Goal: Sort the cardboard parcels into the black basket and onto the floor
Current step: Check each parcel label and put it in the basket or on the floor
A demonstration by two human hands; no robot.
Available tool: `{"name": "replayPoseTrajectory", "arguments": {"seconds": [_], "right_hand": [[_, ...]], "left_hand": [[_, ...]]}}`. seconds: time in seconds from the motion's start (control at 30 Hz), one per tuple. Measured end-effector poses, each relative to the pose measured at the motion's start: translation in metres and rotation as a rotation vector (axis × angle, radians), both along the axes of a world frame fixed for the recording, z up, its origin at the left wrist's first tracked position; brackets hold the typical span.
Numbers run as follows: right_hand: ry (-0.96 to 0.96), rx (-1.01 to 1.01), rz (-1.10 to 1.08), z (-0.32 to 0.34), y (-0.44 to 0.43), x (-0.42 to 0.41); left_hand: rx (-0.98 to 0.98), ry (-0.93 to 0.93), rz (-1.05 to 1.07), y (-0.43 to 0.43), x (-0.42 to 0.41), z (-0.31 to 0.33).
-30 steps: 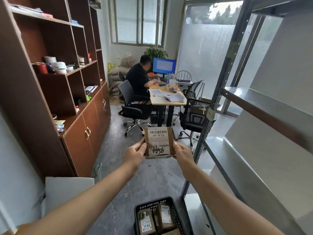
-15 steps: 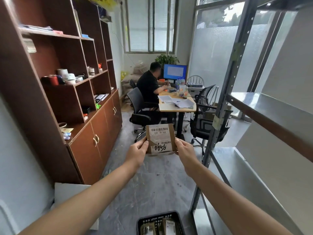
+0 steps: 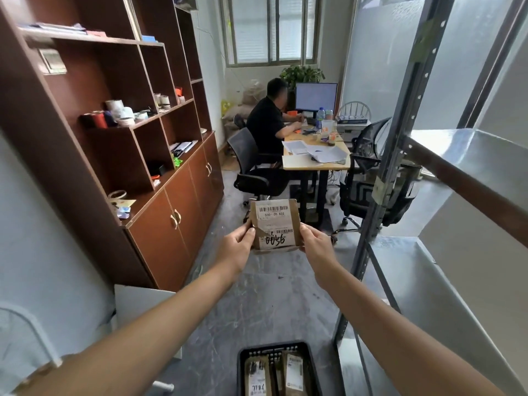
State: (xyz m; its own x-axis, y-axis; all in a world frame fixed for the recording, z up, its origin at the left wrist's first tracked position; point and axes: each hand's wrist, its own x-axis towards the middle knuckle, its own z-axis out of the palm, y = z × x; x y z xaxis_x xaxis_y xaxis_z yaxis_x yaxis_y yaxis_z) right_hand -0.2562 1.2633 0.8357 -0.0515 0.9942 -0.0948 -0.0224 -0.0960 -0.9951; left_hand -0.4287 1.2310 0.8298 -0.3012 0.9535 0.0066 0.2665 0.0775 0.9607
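The cardboard parcel (image 3: 275,224) stays raised at 12 o'clock. The left hand (image 3: 237,247) and right hand (image 3: 315,247) keep a pinching grip on its sides. With the black basket (image 3: 242,367) at 6 o'clock, the label is likely still being read.

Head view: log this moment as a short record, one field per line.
held item: cardboard parcel, printed label and handwritten number facing the camera
left hand: grips the parcel's left edge
right hand: grips its right edge
parcel position: in the air above the floor
black basket: on the floor, at the bottom edge of the frame
basket contents: at least two labelled parcels
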Motion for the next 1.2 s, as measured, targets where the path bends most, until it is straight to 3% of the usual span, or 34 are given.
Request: {"name": "replayPoseTrajectory", "arguments": {"seconds": [0.3,0.7,0.97,1.2], "right_hand": [[-0.009,-0.082,-0.033,-0.031,0.034,-0.012],[-0.089,-0.142,-0.222,-0.06,0.123,-0.049],[-0.1,-0.279,-0.413,-0.119,0.152,-0.06],[-0.147,-0.428,-0.582,-0.179,0.127,-0.029]], "left_hand": [[-0.07,-0.016,-0.041,0.041,-0.011,-0.034],[-0.128,-0.166,-0.216,0.167,-0.055,-0.078],[-0.228,-0.177,-0.383,0.217,-0.062,-0.124],[-0.397,-0.204,-0.575,0.21,-0.028,-0.182]]}}
